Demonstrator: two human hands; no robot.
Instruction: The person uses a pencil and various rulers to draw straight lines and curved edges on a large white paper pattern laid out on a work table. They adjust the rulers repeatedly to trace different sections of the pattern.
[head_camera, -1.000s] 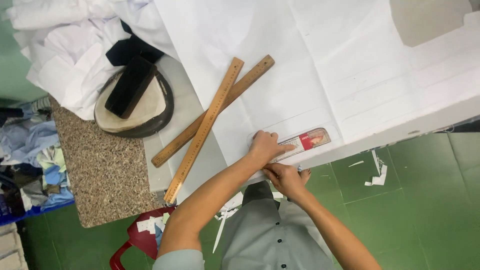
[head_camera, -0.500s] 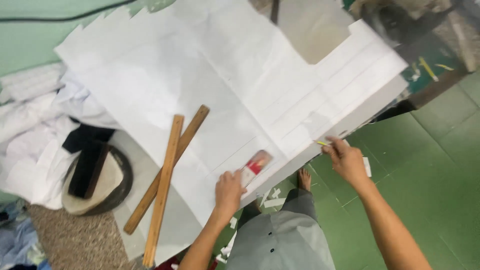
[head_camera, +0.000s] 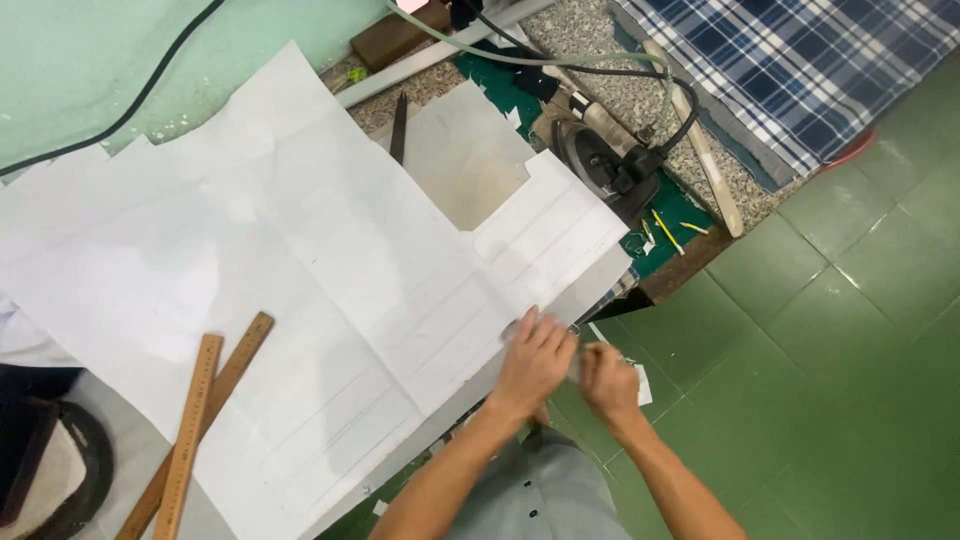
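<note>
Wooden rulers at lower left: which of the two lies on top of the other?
The lighter, yellowish ruler lies on top. It runs steeper and crosses over the darker brown ruler, whose lower end disappears beneath it. Both rest partly on the white paper.

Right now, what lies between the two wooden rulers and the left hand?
In the head view, only the white paper pattern with faint ruled lines lies between the wooden rulers and the left hand, which rests on the sheet's near edge.

Matt white paper sheet (head_camera: 300, 270) with faint ruled lines, 2 wooden rulers (head_camera: 195, 425) of bare tan grain, speckled rough stone tabletop (head_camera: 640, 95), woven blue plaid cloth (head_camera: 790, 60), smooth green floor tiles (head_camera: 830, 350), dark metal iron (head_camera: 600, 165)
</note>
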